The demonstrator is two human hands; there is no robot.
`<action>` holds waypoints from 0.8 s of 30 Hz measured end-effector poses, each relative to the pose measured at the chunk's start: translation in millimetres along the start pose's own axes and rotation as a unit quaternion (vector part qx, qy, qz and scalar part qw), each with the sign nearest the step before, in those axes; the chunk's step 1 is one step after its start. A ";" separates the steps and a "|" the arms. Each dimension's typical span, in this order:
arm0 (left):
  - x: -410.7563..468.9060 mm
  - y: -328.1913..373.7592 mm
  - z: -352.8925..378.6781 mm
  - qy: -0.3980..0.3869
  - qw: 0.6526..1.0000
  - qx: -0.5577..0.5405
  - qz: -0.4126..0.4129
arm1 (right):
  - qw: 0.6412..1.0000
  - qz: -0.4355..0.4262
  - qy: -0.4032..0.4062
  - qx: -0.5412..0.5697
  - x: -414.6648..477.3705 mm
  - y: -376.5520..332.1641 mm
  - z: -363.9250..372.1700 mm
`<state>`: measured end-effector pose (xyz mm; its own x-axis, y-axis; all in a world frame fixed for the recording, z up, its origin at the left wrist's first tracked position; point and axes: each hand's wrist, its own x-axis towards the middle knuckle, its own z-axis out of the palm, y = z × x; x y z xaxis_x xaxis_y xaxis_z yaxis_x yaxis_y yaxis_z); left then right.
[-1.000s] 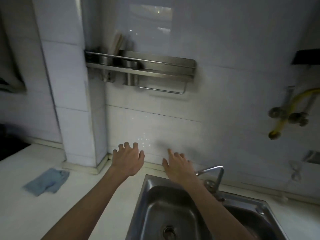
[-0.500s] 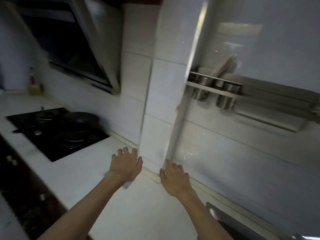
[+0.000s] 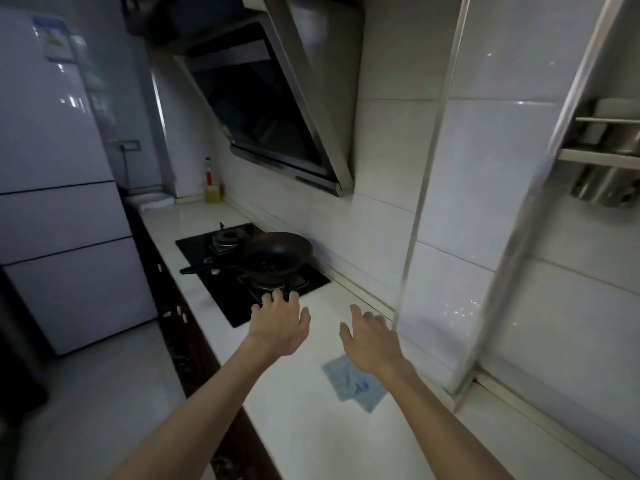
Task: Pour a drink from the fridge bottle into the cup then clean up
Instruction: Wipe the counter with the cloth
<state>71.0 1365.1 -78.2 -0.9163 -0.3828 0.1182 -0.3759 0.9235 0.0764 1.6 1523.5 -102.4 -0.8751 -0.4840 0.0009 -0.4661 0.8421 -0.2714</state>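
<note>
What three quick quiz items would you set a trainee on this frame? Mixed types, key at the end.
1. True or false: the left hand grips a bottle.
2. What sits on the nearer burner of the hob? A) a black pan B) a kettle C) a cup
3. Fill in: the doors of the fridge are ___.

Key: 1 false, it holds nothing and its fingers are spread; 2 A; 3 shut.
</note>
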 end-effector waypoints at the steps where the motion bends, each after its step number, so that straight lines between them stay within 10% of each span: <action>1: 13.2 0.9 2.1 -0.001 1.000 0.003 0.001 | 1.000 0.001 -0.001 0.005 13.4 2.9 1.2; 24: 164.3 -46.2 186.4 -0.142 0.985 0.049 0.081 | 0.976 0.182 -0.081 0.088 139.0 68.0 111.6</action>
<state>-87.9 1264.2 -246.9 -0.9619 -0.2207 -0.1616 -0.2207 0.9752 -0.0180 -137.1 1487.0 -228.2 -0.9396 -0.2045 -0.2746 -0.0866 0.9179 -0.3872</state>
